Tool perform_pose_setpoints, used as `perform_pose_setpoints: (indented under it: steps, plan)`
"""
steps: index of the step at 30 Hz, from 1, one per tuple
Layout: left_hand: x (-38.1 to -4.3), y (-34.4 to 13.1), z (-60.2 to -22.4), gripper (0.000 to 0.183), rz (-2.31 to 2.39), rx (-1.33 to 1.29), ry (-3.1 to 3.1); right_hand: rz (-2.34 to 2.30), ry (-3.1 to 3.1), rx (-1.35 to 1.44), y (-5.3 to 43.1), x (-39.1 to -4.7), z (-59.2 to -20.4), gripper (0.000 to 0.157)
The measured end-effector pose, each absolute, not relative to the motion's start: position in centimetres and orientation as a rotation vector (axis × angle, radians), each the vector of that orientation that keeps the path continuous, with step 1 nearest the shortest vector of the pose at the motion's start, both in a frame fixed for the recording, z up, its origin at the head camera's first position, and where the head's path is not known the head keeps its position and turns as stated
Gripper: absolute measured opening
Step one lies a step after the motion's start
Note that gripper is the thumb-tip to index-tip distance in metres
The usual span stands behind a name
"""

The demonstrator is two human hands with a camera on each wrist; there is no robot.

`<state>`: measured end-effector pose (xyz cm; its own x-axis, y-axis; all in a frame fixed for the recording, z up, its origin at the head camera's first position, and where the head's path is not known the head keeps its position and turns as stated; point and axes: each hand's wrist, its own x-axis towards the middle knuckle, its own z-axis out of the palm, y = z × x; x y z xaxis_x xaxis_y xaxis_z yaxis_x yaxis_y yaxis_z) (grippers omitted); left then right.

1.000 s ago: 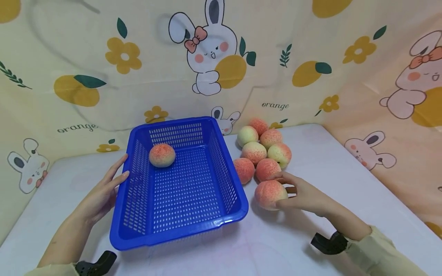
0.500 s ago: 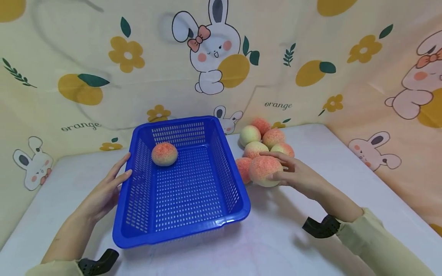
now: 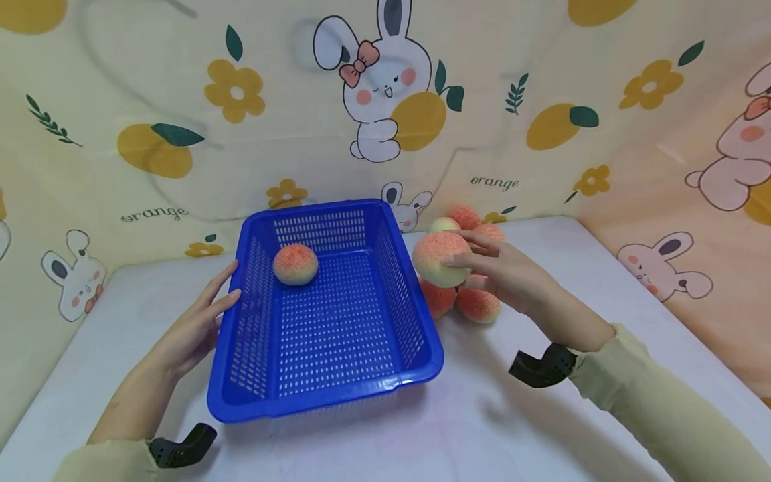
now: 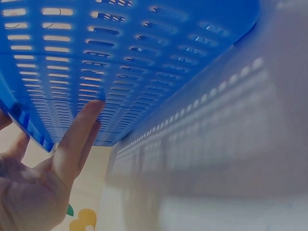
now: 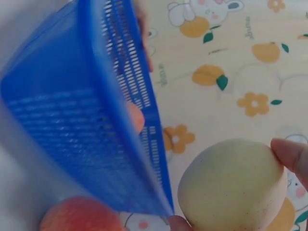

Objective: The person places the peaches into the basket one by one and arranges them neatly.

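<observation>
A blue plastic basket (image 3: 331, 392) with slotted walls stands left of centre, with one red-and-cream peach (image 3: 296, 264) inside near its far left corner. At its left rim my left hand (image 3: 191, 333) grips the edge; the left wrist view has those fingers (image 4: 77, 139) against the outer slotted wall. My right hand (image 3: 508, 271) holds another peach (image 3: 440, 260) between thumb and fingers, raised beside the basket's right rim. In the right wrist view this peach (image 5: 233, 187) shows its pale side. Beneath and behind the hand lie several more peaches (image 3: 480, 306), partly hidden.
A white table (image 3: 482, 408) carries everything. Behind it hangs a cream cloth (image 3: 253, 154) printed with rabbits, oranges and flowers, which continues along the right side. Both wrists wear black devices (image 3: 544, 366) by the sleeve cuffs.
My right hand has lifted its peach from the near end of the pile, up and leftward to the basket's right rim. The left hand keeps its place on the basket; the whole view shifts slightly.
</observation>
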<state>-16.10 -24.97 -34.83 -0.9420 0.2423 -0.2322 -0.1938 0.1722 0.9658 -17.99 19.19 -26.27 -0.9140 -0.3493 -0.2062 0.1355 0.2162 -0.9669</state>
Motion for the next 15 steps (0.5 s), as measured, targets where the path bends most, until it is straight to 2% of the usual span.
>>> perform_pose_setpoints:
  steps: [15]
  plan:
    - [-16.0,-24.8,-34.7,0.066,1.849,0.042,2.107,-1.704,2.127,-0.03,14.3,-20.8,-25.0,0.08]
